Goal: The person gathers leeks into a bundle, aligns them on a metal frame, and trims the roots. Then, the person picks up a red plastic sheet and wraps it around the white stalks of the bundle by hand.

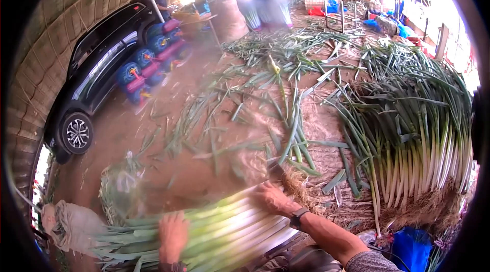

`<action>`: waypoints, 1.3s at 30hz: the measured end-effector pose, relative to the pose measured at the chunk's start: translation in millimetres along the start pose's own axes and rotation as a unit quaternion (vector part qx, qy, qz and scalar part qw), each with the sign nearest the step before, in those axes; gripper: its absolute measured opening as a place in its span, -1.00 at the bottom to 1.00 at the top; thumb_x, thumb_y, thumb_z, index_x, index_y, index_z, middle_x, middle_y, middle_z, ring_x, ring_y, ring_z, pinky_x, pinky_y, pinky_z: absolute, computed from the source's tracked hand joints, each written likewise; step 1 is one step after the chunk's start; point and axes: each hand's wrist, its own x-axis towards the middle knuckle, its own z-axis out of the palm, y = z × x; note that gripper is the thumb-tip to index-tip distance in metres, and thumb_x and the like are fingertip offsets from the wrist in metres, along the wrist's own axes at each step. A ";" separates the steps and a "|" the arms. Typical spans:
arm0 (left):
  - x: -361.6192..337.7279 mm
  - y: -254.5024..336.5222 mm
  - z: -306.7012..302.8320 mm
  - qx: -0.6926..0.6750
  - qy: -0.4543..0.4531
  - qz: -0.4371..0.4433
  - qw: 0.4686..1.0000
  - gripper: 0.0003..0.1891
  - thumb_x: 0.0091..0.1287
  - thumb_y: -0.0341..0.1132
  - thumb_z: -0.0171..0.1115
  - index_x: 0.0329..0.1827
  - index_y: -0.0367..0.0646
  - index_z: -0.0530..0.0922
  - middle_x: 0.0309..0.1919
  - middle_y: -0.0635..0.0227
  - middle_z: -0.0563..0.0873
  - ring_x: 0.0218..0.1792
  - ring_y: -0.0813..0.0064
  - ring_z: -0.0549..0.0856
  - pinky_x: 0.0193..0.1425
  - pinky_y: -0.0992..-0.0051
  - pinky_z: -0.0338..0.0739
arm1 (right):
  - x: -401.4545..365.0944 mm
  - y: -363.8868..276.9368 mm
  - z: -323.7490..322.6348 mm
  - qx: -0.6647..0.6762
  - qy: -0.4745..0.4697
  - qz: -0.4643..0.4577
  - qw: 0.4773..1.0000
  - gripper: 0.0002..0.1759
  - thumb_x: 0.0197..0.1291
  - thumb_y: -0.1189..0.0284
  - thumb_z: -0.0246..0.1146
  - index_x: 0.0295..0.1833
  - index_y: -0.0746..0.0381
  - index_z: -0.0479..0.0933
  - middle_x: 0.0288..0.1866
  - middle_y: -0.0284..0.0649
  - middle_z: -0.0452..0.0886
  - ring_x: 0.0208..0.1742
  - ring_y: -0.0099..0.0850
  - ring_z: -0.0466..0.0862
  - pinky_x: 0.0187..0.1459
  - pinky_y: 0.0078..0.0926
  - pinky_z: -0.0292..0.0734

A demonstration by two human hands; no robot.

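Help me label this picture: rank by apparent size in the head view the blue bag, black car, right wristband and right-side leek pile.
1. Leek pile
2. Black car
3. Blue bag
4. Right wristband

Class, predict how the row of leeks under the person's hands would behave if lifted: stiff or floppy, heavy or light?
The row of leeks would probably feel fairly heavy, being many thick stalks side by side. Its pale ends look straight, so likely stiff; its long, thin green leaves would probably droop.
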 end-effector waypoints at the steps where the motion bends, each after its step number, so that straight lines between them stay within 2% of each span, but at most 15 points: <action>1: -5.5 0.4 2.1 -0.003 -0.007 -0.012 1.000 -0.60 0.43 -0.14 0.30 0.26 -0.08 0.65 0.06 0.16 0.76 0.17 0.05 0.62 0.34 0.07 0.43 | 1.1 -7.7 -9.7 -0.002 -0.017 0.002 1.000 -0.70 0.37 0.41 0.22 0.16 0.16 0.68 0.21 -0.09 0.61 0.27 -0.11 0.54 0.34 -0.07 0.46; 6: -21.0 -2.9 10.9 0.006 -0.008 -0.026 1.000 -0.59 0.42 -0.14 0.32 0.27 -0.06 0.65 0.08 0.21 0.75 0.16 0.03 0.62 0.33 0.01 0.43 | 4.3 -19.4 -10.6 0.006 -0.019 0.015 1.000 -0.71 0.33 0.50 0.32 0.14 0.10 0.68 0.18 -0.11 0.62 0.26 -0.11 0.55 0.32 -0.12 0.55; 7: -20.8 -0.4 9.8 -0.004 -0.035 -0.045 0.998 -0.56 0.42 -0.14 0.31 0.30 -0.11 0.61 0.15 0.19 0.72 0.22 0.02 0.58 0.39 -0.01 0.37 | 8.6 -27.3 -21.0 0.009 -0.069 0.050 0.996 -0.72 0.33 0.51 0.32 0.13 0.10 0.69 0.20 -0.11 0.62 0.27 -0.11 0.55 0.36 -0.10 0.54; 14: -20.3 5.9 7.9 -0.008 -0.075 -0.040 0.996 -0.47 0.46 -0.10 0.27 0.37 -0.27 0.52 0.29 0.08 0.62 0.34 -0.03 0.48 0.54 -0.06 0.19 | 8.9 -33.1 -19.6 -0.006 -0.001 0.016 1.000 -0.84 0.37 0.50 0.29 -0.02 0.11 0.72 0.05 -0.05 0.70 0.20 -0.06 0.62 0.22 -0.04 0.64; 15: -21.9 5.2 9.5 -0.005 -0.075 -0.029 0.997 -0.43 0.46 -0.08 0.28 0.40 -0.27 0.49 0.29 0.05 0.60 0.35 -0.08 0.46 0.54 -0.12 0.16 | 12.9 -26.3 -17.6 -0.001 -0.064 0.039 0.997 -0.70 0.43 0.20 0.32 0.15 0.06 0.71 0.12 -0.12 0.65 0.16 -0.01 0.51 0.20 -0.08 0.52; 18: -29.6 14.0 22.3 0.049 0.001 -0.019 0.999 -0.40 0.44 -0.07 0.30 0.42 -0.26 0.46 0.29 0.03 0.58 0.35 -0.13 0.44 0.53 -0.18 0.14 | 13.8 -19.8 -11.4 -0.028 -0.105 0.060 0.992 -0.70 0.44 0.21 0.31 0.16 0.08 0.69 0.11 -0.12 0.64 0.17 -0.02 0.51 0.22 -0.07 0.51; 19: -29.6 15.2 24.5 0.079 0.065 0.001 0.995 -0.52 0.46 0.02 0.20 0.24 -0.15 0.60 0.16 0.05 0.67 0.24 -0.04 0.53 0.46 -0.18 0.24 | 14.3 -19.4 -10.8 -0.042 -0.112 0.055 0.991 -0.69 0.44 0.22 0.30 0.18 0.11 0.66 0.11 -0.12 0.63 0.17 -0.03 0.52 0.23 -0.06 0.51; 23: -29.5 15.4 24.8 0.072 0.067 -0.001 0.995 -0.51 0.45 0.02 0.22 0.25 -0.15 0.59 0.14 0.09 0.67 0.22 -0.02 0.53 0.45 -0.16 0.25 | 2.1 1.2 0.0 -0.082 -0.037 -0.037 0.995 -0.61 0.48 0.27 0.24 0.27 0.25 0.53 0.09 -0.08 0.61 0.18 -0.04 0.53 0.30 -0.03 0.47; 27: -26.8 27.4 6.7 0.060 0.037 -0.016 0.997 -0.51 0.44 0.01 0.24 0.27 -0.14 0.58 0.16 0.12 0.67 0.22 -0.01 0.54 0.43 -0.10 0.29 | -9.1 -2.2 -34.8 -0.093 -0.053 -0.031 0.994 -0.57 0.47 0.24 0.24 0.31 0.26 0.52 0.24 -0.02 0.60 0.33 -0.01 0.53 0.36 -0.07 0.48; 29: -26.4 27.6 4.2 0.022 -0.002 -0.035 0.999 -0.47 0.46 -0.03 0.24 0.36 -0.19 0.52 0.24 0.09 0.60 0.32 -0.08 0.45 0.52 -0.15 0.16 | -14.7 -1.1 -47.7 -0.111 -0.035 -0.026 0.993 -0.54 0.46 0.23 0.25 0.32 0.27 0.51 0.28 0.00 0.60 0.37 -0.01 0.52 0.37 -0.08 0.49; 30: -26.6 27.1 3.4 0.003 -0.022 -0.045 0.999 -0.45 0.48 -0.06 0.25 0.40 -0.22 0.48 0.28 0.07 0.57 0.38 -0.12 0.41 0.57 -0.18 0.10 | -18.5 -15.8 -70.0 -0.102 -0.028 -0.007 0.994 -0.51 0.47 0.22 0.24 0.36 0.28 0.50 0.32 -0.01 0.59 0.37 -0.04 0.53 0.38 -0.10 0.50; 32: -27.2 25.4 7.3 0.009 -0.013 -0.043 0.999 -0.45 0.48 -0.05 0.24 0.40 -0.21 0.49 0.27 0.08 0.57 0.38 -0.11 0.41 0.57 -0.18 0.09 | -33.3 -25.5 -99.5 -0.085 -0.001 0.022 0.996 -0.55 0.40 0.46 0.25 0.37 0.29 0.49 0.36 0.03 0.59 0.35 -0.10 0.57 0.29 -0.12 0.63; 34: -27.4 26.9 7.6 0.008 -0.011 -0.044 0.999 -0.45 0.48 -0.05 0.24 0.41 -0.20 0.49 0.27 0.08 0.57 0.38 -0.11 0.41 0.57 -0.18 0.09 | -58.5 -27.7 -132.7 -0.085 0.013 0.080 0.993 -0.46 0.41 0.42 0.28 0.46 0.27 0.46 0.35 0.03 0.61 0.34 -0.10 0.58 0.31 -0.09 0.60; 37: -25.3 30.2 4.2 0.005 -0.017 -0.051 0.999 -0.47 0.48 -0.06 0.24 0.39 -0.16 0.51 0.27 0.09 0.58 0.37 -0.09 0.41 0.57 -0.16 0.10 | -113.1 -28.9 -162.8 -0.007 0.145 0.179 0.973 -0.67 0.37 0.44 0.33 0.20 0.27 0.61 0.15 0.00 0.71 0.18 -0.09 0.67 0.25 -0.11 0.62; 39: -24.5 30.5 2.3 0.005 -0.018 -0.049 0.999 -0.48 0.47 -0.06 0.24 0.38 -0.16 0.51 0.27 0.09 0.58 0.37 -0.09 0.42 0.57 -0.16 0.11 | -169.0 -13.4 -161.8 -0.023 0.163 0.254 0.953 -0.82 0.35 0.49 0.31 -0.01 0.34 0.56 -0.10 0.05 0.67 -0.03 -0.01 0.66 0.00 -0.14 0.59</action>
